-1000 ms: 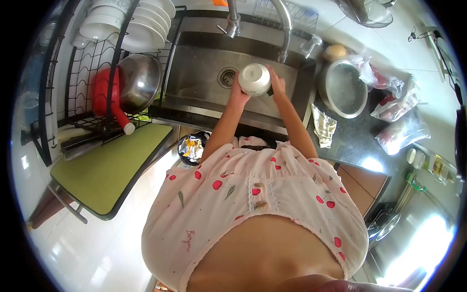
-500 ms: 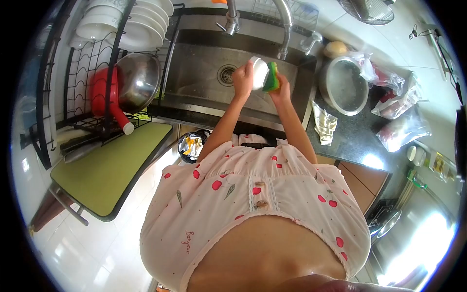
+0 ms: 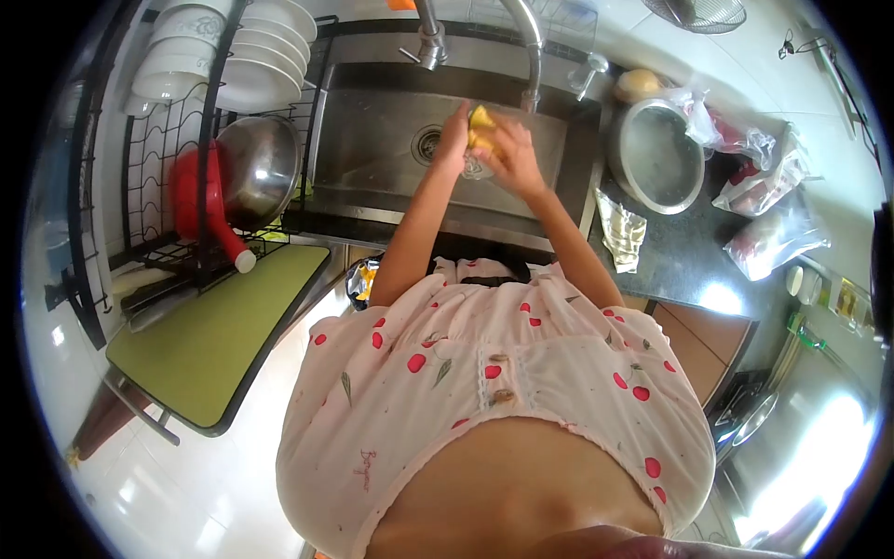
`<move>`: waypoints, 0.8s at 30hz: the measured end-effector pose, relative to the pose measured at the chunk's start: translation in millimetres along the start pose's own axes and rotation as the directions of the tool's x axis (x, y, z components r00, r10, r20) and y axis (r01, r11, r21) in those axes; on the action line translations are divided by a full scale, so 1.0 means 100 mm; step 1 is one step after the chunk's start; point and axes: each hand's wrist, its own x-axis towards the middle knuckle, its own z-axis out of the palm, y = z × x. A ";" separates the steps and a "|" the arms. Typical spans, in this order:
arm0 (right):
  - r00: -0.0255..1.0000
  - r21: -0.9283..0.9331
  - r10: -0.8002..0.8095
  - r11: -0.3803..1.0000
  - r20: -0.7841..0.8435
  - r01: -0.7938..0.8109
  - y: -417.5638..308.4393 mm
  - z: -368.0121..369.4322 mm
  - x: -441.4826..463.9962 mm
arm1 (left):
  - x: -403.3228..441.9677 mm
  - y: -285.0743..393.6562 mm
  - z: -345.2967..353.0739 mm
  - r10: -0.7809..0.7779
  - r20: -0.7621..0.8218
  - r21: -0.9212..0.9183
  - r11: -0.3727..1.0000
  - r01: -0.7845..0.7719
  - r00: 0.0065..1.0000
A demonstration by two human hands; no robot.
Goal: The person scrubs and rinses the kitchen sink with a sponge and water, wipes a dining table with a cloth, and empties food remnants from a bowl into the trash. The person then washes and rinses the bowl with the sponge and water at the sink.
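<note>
Over the sink (image 3: 372, 186), my right hand (image 3: 512, 156) is closed around a yellow sponge (image 3: 480, 129) with a dark green edge. My left hand (image 3: 452, 142) is against the sponge's other side, its fingers closed along it and partly hidden. Just below the two hands is a pale, round, patterned patch; whether it is a dish or part of the sink I cannot tell. The faucet (image 3: 533, 56) curves down close above my right hand.
To the left, a black dish rack holds white plates (image 3: 265, 70), bowls (image 3: 177, 56), a metal bowl (image 3: 265, 172) and a red-handled pan (image 3: 194, 200). A green board (image 3: 214, 345) lies below it. On the right counter are a metal basin (image 3: 657, 156), a cloth (image 3: 620, 233) and plastic bags (image 3: 773, 238).
The white bowl that my left hand held is no longer clearly visible. My hands have come together around the sponge, which now shows its yellow side and sits further left.
</note>
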 end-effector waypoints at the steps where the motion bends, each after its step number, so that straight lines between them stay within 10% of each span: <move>1: 0.997 -0.038 -0.046 0.998 0.063 0.048 -0.03 -0.02 -0.06 | -0.03 0.00 -0.02 -0.073 0.024 -0.080 0.994 0.075 0.997; 8: 0.942 -0.263 -0.334 0.912 -0.034 0.314 0.07 0.02 -0.46 | -0.09 -0.12 0.00 -0.174 -0.079 -0.336 0.932 0.138 0.982; 14: 0.934 0.003 0.346 0.938 -0.087 -0.347 -0.12 -0.01 0.06 | -0.29 -0.28 0.16 0.036 -0.053 -0.198 0.979 -0.046 0.998; 17: 0.694 0.357 0.626 0.595 0.357 -0.720 0.52 0.06 0.14 | -0.56 -0.11 0.23 0.008 -0.085 -0.066 0.998 -0.013 0.996; 20: 0.565 0.748 0.586 -0.112 0.581 -0.654 0.66 0.13 -0.17 | -0.51 -0.07 0.26 -0.012 -0.161 -0.398 0.916 -0.054 0.987; 22: 0.541 0.893 0.712 -0.316 0.447 -0.322 0.44 0.28 -0.40 | -0.28 -0.11 0.28 0.044 -0.286 -0.406 0.899 -0.162 0.957; 24: 0.416 0.972 0.885 -0.145 0.212 -0.186 0.06 0.37 -0.40 | -0.17 -0.23 0.40 0.114 -0.456 -0.329 0.900 -0.287 0.883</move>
